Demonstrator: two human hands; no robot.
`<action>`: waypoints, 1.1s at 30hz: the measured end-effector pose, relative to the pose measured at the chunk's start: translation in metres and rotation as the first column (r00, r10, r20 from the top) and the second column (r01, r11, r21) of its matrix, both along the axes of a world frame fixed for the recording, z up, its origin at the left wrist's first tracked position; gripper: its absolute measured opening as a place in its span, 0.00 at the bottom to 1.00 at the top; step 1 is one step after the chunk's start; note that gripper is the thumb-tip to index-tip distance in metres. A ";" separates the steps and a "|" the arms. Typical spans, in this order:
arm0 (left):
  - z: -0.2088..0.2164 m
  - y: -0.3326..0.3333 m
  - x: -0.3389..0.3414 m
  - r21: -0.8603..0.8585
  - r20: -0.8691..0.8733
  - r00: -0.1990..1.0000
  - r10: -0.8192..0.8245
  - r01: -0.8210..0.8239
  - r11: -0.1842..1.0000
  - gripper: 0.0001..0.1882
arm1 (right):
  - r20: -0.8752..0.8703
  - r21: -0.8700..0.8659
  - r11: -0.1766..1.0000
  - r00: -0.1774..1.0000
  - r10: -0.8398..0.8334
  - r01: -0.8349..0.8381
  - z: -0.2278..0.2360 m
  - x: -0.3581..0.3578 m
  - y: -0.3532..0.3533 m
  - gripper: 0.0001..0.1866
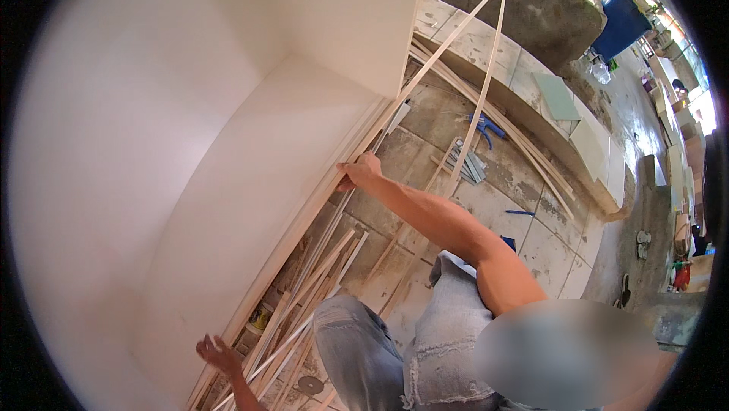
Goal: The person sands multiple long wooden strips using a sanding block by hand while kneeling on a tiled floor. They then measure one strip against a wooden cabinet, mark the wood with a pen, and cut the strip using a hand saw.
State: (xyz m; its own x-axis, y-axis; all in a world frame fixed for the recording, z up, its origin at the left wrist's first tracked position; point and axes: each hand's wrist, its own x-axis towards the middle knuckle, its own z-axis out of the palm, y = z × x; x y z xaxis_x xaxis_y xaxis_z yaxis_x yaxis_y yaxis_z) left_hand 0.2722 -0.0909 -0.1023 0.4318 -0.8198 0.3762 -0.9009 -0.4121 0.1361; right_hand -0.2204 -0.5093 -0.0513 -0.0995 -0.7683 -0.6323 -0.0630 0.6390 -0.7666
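A large white cabinet or box-like panel (228, 153) fills the left side, its open edge running diagonally. Along that edge lies a long, thin wooden strip (448, 40), whose far end sticks out past the cabinet's corner. My right hand (361, 171) is closed around the strip near the middle of the edge, fingers over its face. At the lower left, my left hand (219, 355) is beside the edge with its fingers spread, holding nothing; whether its fingertips touch the edge I cannot tell.
Loose wooden strips (524, 145) and white strips (353, 263) litter the tiled floor. A blue trigger-handled tool (486, 129), grey metal strips (468, 164), a blue pen (520, 212) and a round disc (310, 385) lie there too. Beyond are a green board (557, 97) and a blue bin (621, 22).
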 end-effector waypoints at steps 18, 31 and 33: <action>0.062 -0.388 -0.267 0.050 -0.749 0.647 0.145 -0.164 0.985 0.13 | 0.243 -0.183 0.981 0.964 0.104 -0.059 -0.012 0.023 0.007 0.12; 0.007 -0.133 -0.095 0.098 -0.443 -0.079 0.893 -0.994 -0.040 0.24 | 0.176 -0.149 0.981 0.972 0.153 -0.127 -0.012 0.009 -0.002 0.15; 0.000 -0.115 -0.087 0.087 -0.379 -0.114 0.918 -0.992 -0.087 0.22 | 0.178 -0.131 0.975 0.963 0.202 -0.181 -0.016 0.007 0.006 0.15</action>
State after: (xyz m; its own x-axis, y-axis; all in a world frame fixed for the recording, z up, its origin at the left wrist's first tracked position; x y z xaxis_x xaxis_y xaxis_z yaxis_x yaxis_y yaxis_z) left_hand 0.1850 -0.2064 -0.1027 0.7822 0.6130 0.1111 0.5178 -0.7389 0.4312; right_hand -0.2133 -0.5035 -0.0668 0.1697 -0.8284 -0.5339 -0.0225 0.5383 -0.8424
